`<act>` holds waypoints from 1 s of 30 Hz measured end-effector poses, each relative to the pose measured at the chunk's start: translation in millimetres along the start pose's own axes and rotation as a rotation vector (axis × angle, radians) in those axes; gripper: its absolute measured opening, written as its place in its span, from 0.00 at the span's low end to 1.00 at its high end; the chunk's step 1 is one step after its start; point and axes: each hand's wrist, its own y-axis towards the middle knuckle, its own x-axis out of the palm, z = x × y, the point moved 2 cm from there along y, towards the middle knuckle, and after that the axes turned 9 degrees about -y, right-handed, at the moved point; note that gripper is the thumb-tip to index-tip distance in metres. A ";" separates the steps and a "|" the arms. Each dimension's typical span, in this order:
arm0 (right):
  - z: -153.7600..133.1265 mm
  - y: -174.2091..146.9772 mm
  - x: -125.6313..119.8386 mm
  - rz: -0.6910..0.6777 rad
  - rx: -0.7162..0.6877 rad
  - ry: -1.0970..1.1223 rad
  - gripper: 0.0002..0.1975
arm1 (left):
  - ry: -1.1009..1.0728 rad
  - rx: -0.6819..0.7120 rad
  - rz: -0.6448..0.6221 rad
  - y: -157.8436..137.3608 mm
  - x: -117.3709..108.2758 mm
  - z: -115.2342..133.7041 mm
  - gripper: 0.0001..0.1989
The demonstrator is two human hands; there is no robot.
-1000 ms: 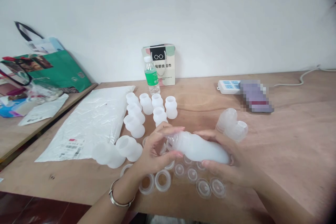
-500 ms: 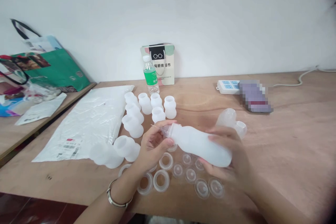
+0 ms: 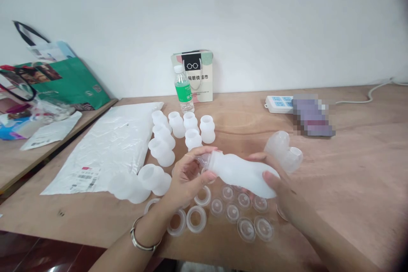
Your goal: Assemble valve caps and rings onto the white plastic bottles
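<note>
A frosted white baby bottle (image 3: 244,172) is held sideways above the table between both hands. A clear teat (image 3: 202,160) sits in its collar at the left end. My left hand (image 3: 191,174) is closed around the collar and teat end, with a bracelet on that wrist. At the bottle's rounded base, my right hand (image 3: 274,178) grips with the thumb on top and fingers behind. Beneath the hands lie translucent collar rings (image 3: 196,219) and several clear teats (image 3: 232,211). White bottle bodies (image 3: 162,151) stand or lie just beyond the left hand.
A white plastic mailer (image 3: 111,136) covers the table's left. Behind stand a water bottle (image 3: 184,91) and a paper bag (image 3: 204,78). Clear domed caps (image 3: 280,148) lie right of the bottle, near a power strip (image 3: 277,104) and a blurred-out flat object (image 3: 314,114).
My right hand has shifted its grip on the bottle's base, its thumb now lying on top. The bottle has moved very slightly, still in both hands.
</note>
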 end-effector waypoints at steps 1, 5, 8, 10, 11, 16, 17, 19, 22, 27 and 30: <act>-3.0 -1.8 -0.4 0.106 -0.128 -0.140 0.18 | -0.002 0.000 0.013 -0.4 -0.6 -0.3 0.19; -13.7 -13.0 6.2 0.305 -0.630 -0.532 0.35 | -0.031 -0.021 0.022 -1.9 -2.1 -1.4 0.20; -16.2 -14.4 6.8 0.284 -0.590 -0.481 0.29 | -0.028 -0.023 0.000 -2.4 -2.2 -2.0 0.19; -13.8 -9.0 3.5 0.197 -0.318 -0.253 0.18 | -0.014 -0.018 0.004 -2.3 -2.2 -1.9 0.19; -11.0 -5.4 2.7 0.108 -0.142 -0.093 0.12 | 0.000 -0.024 0.008 -2.3 -2.2 -1.7 0.19; -0.6 4.4 7.7 -0.309 0.362 0.480 0.17 | 0.053 -0.031 0.010 -1.1 -0.8 1.9 0.18; 0.0 4.4 8.1 -0.293 0.357 0.475 0.17 | 0.050 -0.026 0.020 -0.8 -0.6 2.4 0.18; -0.8 2.0 8.3 -0.191 0.286 0.386 0.16 | 0.035 -0.035 0.043 -0.1 -0.4 2.3 0.18; -7.3 -4.0 6.8 0.042 0.074 0.113 0.14 | -0.008 -0.054 0.050 -0.3 -0.4 -0.1 0.18; -20.3 -6.1 5.5 0.317 -0.429 -0.306 0.23 | -0.116 -0.103 0.004 -3.0 -2.0 -4.6 0.21; -20.6 -5.2 6.8 0.329 -0.600 -0.350 0.28 | -0.165 -0.124 -0.010 -3.9 -2.6 -4.6 0.22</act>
